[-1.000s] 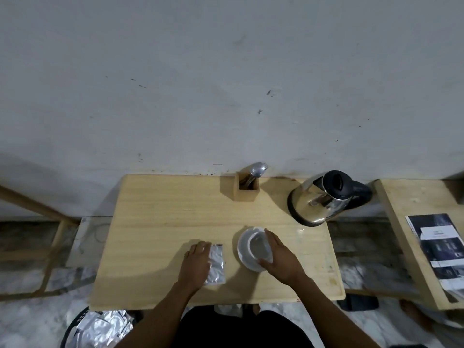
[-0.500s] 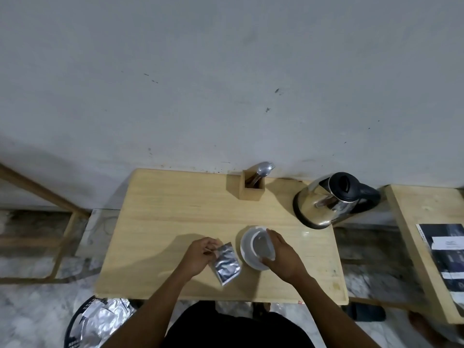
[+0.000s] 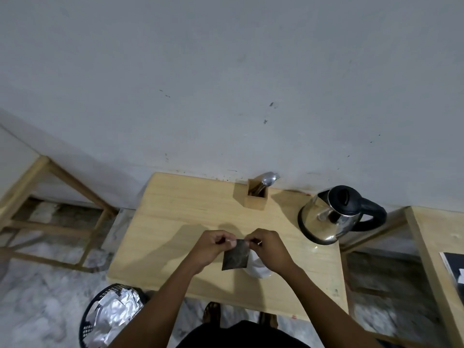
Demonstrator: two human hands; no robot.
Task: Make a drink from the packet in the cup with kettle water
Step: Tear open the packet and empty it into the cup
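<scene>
Pale wood, matt and smooth, makes up the table (image 3: 175, 234), and the little holder (image 3: 254, 200) at the back is the same bare wood, with shiny metal cutlery (image 3: 268, 179) poking out. The kettle (image 3: 326, 222) gleams: polished steel body, mirror-bright, under a black plastic lid and handle. The packet (image 3: 236, 257) looks like dull, crinkled foil. The cup (image 3: 259, 270) shows glossy white, ceramic or plastic, hard to tell. The black mesh basket (image 3: 86, 322) below holds crumpled silvery foil wrappers (image 3: 113, 312).
</scene>
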